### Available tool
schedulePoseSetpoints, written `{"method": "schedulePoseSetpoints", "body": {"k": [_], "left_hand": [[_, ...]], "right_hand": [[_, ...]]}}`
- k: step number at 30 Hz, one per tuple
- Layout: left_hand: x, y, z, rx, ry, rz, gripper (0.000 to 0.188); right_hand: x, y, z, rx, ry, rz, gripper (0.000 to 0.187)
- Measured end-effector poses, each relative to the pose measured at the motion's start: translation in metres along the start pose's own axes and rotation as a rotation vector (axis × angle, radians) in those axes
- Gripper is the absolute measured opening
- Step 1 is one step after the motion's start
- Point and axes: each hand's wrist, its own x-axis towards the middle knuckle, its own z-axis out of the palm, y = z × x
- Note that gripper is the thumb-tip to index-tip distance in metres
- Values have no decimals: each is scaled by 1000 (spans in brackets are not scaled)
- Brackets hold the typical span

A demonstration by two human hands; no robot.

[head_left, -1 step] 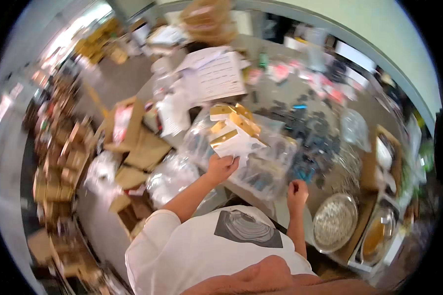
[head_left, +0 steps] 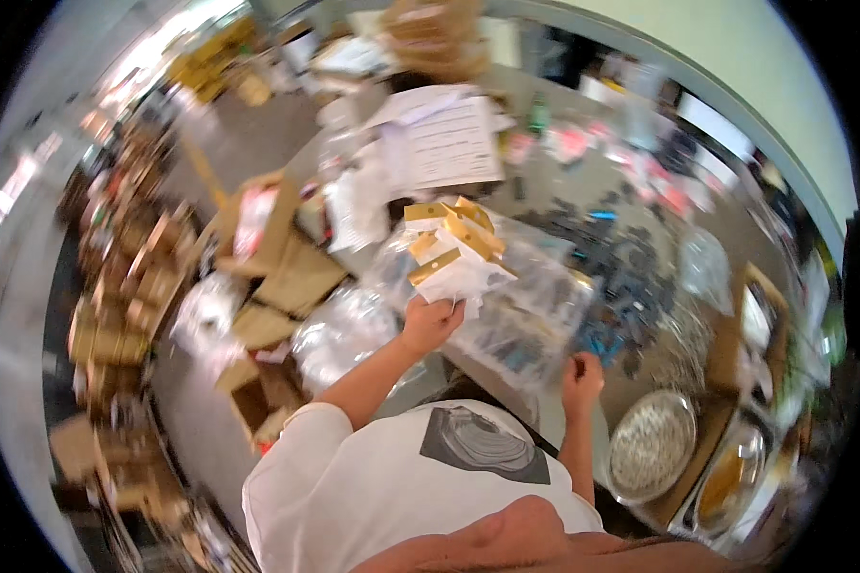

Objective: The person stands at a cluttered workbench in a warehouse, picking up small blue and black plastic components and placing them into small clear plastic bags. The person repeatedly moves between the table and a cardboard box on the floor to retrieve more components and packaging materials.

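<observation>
My left hand (head_left: 432,327) is closed round a fanned bunch of small white packets with gold card tops (head_left: 457,246). It holds them above clear plastic bags (head_left: 521,329) that lie at the table's near edge. My right hand (head_left: 581,380) hovers by the right end of those bags, its fingers curled together. Whatever may be between those fingers is too small or hidden to make out. Just beyond it spreads a scatter of small dark and blue pieces (head_left: 631,286).
A round metal bowl of pale small pieces (head_left: 652,447) stands right of my right hand, beside an oval tray (head_left: 731,477). Printed papers (head_left: 454,143) lie at the back. Opened cardboard boxes (head_left: 268,229) and plastic bags (head_left: 339,334) crowd the left.
The surroundings have slid a little to the right in the picture. Both hands keep nearly the same pose, the left still gripping the packets.
</observation>
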Motion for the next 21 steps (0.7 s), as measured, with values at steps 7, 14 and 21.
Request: {"method": "schedulePoseSetpoints", "body": {"k": [7,14,21], "left_hand": [[-96,-53,-167,592,305,-300,32],[-217,-90,-329,793,520,-728,26],[-273,-126,-479,777,707,-910,28]], "right_hand": [[21,-5,42,-66,-204,-9,16],[28,-85,108,2,-243,-24,18],[-24,-183,218,107,-328,-228,11]]}}
